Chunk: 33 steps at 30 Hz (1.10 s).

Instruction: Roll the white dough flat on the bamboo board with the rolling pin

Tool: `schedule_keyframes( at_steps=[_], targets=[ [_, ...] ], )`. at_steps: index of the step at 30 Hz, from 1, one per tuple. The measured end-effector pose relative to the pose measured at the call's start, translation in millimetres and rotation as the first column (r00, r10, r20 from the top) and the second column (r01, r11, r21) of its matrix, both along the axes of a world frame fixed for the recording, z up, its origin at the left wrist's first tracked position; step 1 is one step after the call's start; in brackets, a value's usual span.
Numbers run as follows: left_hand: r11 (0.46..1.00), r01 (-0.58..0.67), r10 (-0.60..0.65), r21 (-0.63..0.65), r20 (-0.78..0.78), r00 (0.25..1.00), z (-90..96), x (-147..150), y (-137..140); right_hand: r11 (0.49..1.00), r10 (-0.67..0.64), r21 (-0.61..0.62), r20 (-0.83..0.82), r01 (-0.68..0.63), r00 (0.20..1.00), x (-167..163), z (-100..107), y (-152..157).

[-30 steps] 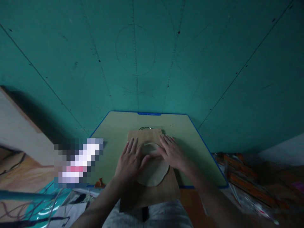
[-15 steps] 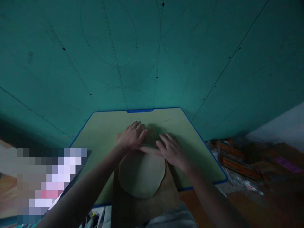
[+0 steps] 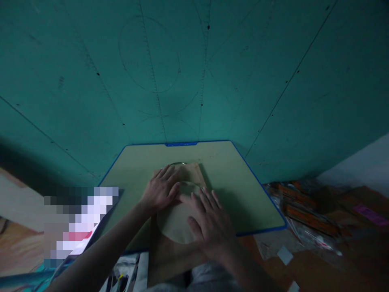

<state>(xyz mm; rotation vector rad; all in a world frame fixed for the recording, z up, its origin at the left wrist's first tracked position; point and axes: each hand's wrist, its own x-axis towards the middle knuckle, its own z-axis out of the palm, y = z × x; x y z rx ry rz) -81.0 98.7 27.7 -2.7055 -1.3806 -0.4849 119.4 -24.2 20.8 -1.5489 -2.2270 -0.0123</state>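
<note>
A round, flat sheet of pale dough [image 3: 174, 223] lies on a wooden board [image 3: 170, 257]. Across the dough runs a short light rolling pin [image 3: 184, 198]; only its middle shows between my hands. My left hand [image 3: 162, 188] rests over the pin's left end, fingers stretched forward and the palm down. Over its right end lies my right hand [image 3: 209, 223], flat, with the fingers extended and the thumb spread over the dough. Both hands cover the pin's ends, and neither wraps round it visibly.
Under the board is a pale tabletop [image 3: 237, 170] with a blue rim, against a green wall [image 3: 243, 81] marked with lines. A lit screen [image 3: 91, 219], partly pixelated, stands at left. Plastic-wrapped packages [image 3: 310, 219] lie at right. A thin metal rim [image 3: 179, 163] shows beyond the board.
My right hand has come back nearer to me and now covers the right part of the dough. The left hand has come slightly nearer too. The pin now slants, and dough shows beyond it.
</note>
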Motion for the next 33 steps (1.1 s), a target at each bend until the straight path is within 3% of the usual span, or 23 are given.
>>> schedule_keyframes(
  at_steps=[5,13,16,20,22,27,33],
  targets=[
    [1.0,0.021,-0.02,0.011,-0.078,0.997,-0.9,0,3,0.999,-0.042,0.004,-0.019,0.042,0.999,-3,-2,-4],
    [0.984,0.113,-0.122,-0.138,-0.057,0.991,25.4,62,61,0.948,-0.25,-0.205,-0.004,0.244,0.968,32,-2,51],
    [0.982,0.119,-0.126,-0.147,-0.044,0.991,25.5,81,80,0.947,-0.217,-0.239,0.013,0.214,0.976,47,-8,62],
    [0.986,0.093,-0.096,-0.135,-0.017,0.995,22.3,104,98,0.982,-0.088,-0.156,0.14,0.11,0.986,66,-12,72],
    [0.989,0.08,-0.081,-0.128,-0.003,0.997,22.5,110,102,0.984,-0.105,-0.123,0.156,0.125,0.982,69,-12,73],
    [0.994,0.018,-0.016,-0.109,0.012,1.0,23.1,87,80,0.971,-0.224,-0.065,0.092,0.231,0.97,43,-9,54],
    [0.997,-0.056,0.055,-0.045,-0.033,0.998,11.6,28,10,0.978,-0.196,-0.049,0.124,0.203,0.973,16,6,32]
  ],
)
